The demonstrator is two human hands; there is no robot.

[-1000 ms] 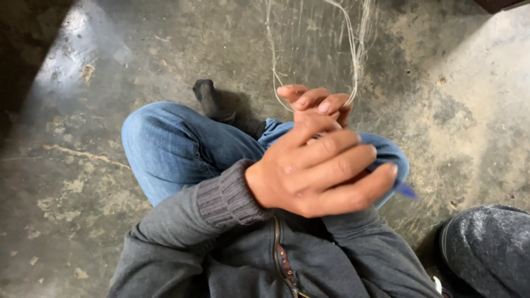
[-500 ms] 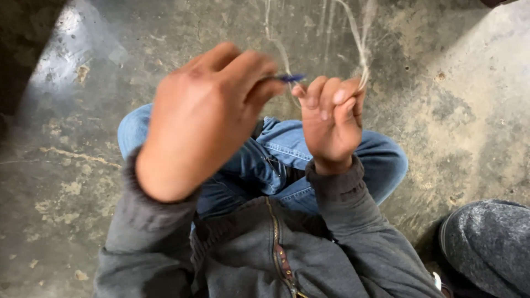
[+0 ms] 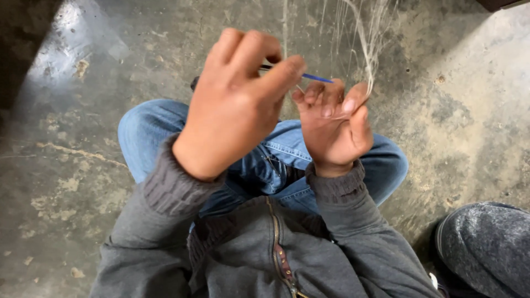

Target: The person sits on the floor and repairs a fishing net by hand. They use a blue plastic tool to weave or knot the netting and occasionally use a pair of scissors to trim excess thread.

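The person sits cross-legged on a stained concrete floor, and everything here is placed against the blue jeans that fill the middle of the view.

Above the jeans, the left hand is raised with its back to the camera, fingers curled and pinched onto a thin blue stick. The stick's near end disappears behind the fingers; its free end points across to the right hand, touching or just short of the fingertips there — which, I cannot tell.

The right hand is also held up over the jeans, on the side of the right knee, palm toward the camera. Its thumb and fingers close narrowly on a bundle of pale threads, which rise from the grip and fan out toward the top edge of the view, well above the jeans. A few single strands hang apart from the bundle over the floor beyond the knees.

Below the jeans, nearest the camera, lies the grey zipped jacket, its ribbed cuffs at both wrists. Beside the right knee, in the lower corner of the view, shows a dark grey speckled shape, cloth by the look of it; what it belongs to cannot be made out
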